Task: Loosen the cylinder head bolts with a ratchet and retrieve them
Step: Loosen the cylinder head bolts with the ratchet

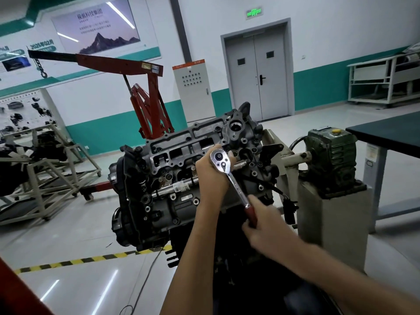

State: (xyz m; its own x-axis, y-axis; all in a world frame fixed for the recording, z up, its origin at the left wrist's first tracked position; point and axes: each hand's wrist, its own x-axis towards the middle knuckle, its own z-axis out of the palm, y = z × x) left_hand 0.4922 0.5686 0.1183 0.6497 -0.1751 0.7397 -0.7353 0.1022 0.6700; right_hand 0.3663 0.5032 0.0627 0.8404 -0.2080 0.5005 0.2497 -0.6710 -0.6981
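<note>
A dark grey engine with its cylinder head [181, 151] stands on a stand in the middle of the view, tilted toward me. A chrome ratchet [229, 176] with a red handle sits head-down on the cylinder head's right part. My left hand [210, 176] wraps around the ratchet's head from below and left, hiding the socket and the bolt under it. My right hand [261, 221] grips the red handle at its lower end. Several bolt holes and fittings show across the head's top face.
A red engine crane [147, 96] stands behind the engine. A green gearbox [331, 155] on a grey pedestal is at the right, with a dark table [391, 135] beyond it. A metal frame with another engine [45, 160] sits at the left. Yellow-black floor tape [91, 260] runs below.
</note>
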